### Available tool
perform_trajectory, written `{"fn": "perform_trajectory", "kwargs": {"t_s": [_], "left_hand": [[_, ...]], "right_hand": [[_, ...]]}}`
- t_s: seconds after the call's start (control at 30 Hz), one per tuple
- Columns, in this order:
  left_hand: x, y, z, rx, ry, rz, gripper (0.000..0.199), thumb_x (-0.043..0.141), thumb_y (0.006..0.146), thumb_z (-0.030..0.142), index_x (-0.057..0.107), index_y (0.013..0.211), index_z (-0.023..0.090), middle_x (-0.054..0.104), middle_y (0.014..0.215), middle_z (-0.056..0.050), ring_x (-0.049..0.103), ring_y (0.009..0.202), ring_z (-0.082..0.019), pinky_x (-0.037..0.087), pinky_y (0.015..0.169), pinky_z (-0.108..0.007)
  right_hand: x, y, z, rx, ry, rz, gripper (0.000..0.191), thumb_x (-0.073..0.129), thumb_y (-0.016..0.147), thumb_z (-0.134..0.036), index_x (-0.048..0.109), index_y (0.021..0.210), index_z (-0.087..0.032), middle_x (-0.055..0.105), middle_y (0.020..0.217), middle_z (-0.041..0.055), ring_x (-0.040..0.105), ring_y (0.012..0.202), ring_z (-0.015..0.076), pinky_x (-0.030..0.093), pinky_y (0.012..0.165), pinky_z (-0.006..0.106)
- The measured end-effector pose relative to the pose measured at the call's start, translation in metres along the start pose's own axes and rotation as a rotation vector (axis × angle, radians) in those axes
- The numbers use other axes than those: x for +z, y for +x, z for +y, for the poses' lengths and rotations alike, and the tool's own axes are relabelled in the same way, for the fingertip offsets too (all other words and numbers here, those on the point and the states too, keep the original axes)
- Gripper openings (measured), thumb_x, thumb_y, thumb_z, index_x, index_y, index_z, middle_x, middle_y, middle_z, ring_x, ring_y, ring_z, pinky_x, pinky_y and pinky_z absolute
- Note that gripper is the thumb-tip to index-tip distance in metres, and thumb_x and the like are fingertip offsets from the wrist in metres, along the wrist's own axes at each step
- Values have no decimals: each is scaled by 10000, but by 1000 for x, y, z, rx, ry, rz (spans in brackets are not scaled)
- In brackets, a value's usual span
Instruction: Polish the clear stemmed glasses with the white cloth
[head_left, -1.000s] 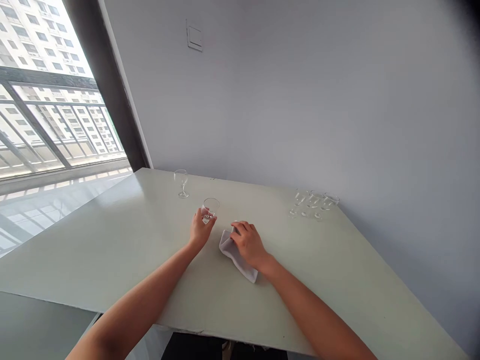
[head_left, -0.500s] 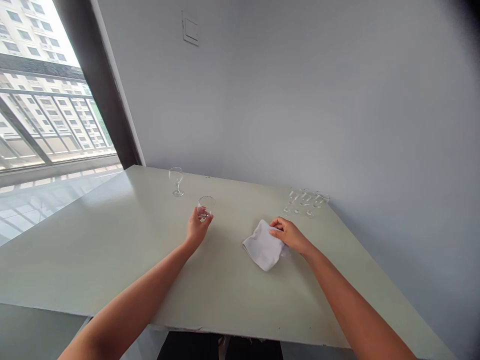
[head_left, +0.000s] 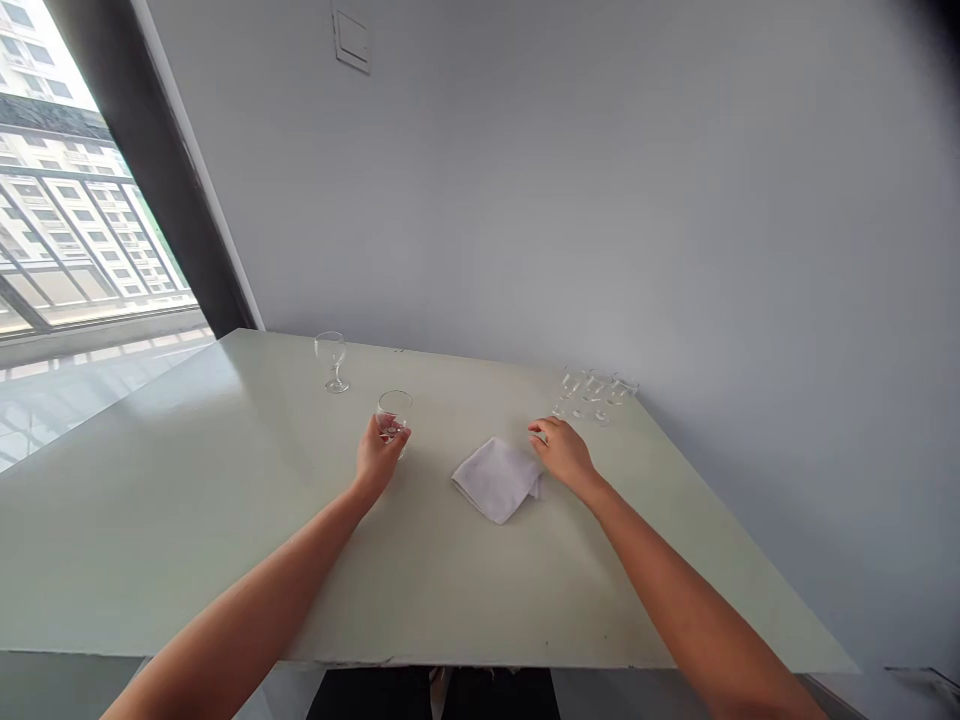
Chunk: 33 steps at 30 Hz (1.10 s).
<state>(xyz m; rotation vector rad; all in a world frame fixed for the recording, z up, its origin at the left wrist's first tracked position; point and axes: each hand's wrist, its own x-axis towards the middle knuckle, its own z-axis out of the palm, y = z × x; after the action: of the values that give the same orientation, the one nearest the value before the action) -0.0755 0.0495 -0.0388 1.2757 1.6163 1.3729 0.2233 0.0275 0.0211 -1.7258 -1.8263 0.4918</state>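
1. While a glass [head_left: 395, 402] is grasped low on its bowl by the left hand [head_left: 377, 458], its foot is mostly hidden, so contact with the table [head_left: 420, 600] cannot be told.
2. Nothing is seen to be held by the right hand [head_left: 564, 450]; its fingers are loosely curled and parted, just beside a cloth [head_left: 495, 482] laid on the table.
3. If the left-hand grip were slackened, the glass could be dropped or tipped, its smooth bowl likely being poorly gripped.
4. Farther off, an upright second glass [head_left: 330, 350] might be struck if the held one were swung forward and leftward.
5. Beyond the right hand, clustered glasses [head_left: 597, 384] are set close together; by a careless sweep, one could be knocked into another and chipped.
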Motion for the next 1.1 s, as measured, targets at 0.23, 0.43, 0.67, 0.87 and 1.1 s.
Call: {"fn": "perform_trajectory", "kwargs": {"t_s": [0.23,0.43,0.67,0.87,1.1], "left_hand": [[3,-1,-2,7,14,-20,339,599,666,375,521,956,219,602,887,-16,576,765,-157,432,695,-300],[-1,-2,2,38,-10,10,336,592,673,363,524,968,218,601,879,-17,573,797,-161,428,702,-297],[-3,-5,8,46,-34,-1,292,585,681,349,517,936,224,605,895,-11,562,793,-144,421,665,-265],[-3,-9,15,17,-129,-49,340,598,663,347,494,954,204,589,835,-15,552,691,-122,422,610,-249],[-2,-8,11,8,-123,-34,337,587,664,357,485,950,208,573,831,-13,534,649,-108,411,563,-234]], "right_hand": [[69,-44,-34,-242,-265,-265,239,521,775,-367,602,888,-173,585,965,100,528,893,241,401,714,325],[70,-29,-37,-173,-244,-268,132,453,737,-123,571,694,-161,589,786,65,518,700,179,346,580,272],[-31,21,-39,38,576,-186,110,498,713,-285,520,698,-178,471,593,-38,434,526,98,312,484,207],[-49,18,-58,-99,699,-32,35,500,685,-223,521,704,-203,514,647,-43,449,576,97,341,529,211],[-57,-34,-49,-214,26,-819,328,607,682,-329,637,1003,-270,612,1081,22,552,947,207,409,755,280]]}}
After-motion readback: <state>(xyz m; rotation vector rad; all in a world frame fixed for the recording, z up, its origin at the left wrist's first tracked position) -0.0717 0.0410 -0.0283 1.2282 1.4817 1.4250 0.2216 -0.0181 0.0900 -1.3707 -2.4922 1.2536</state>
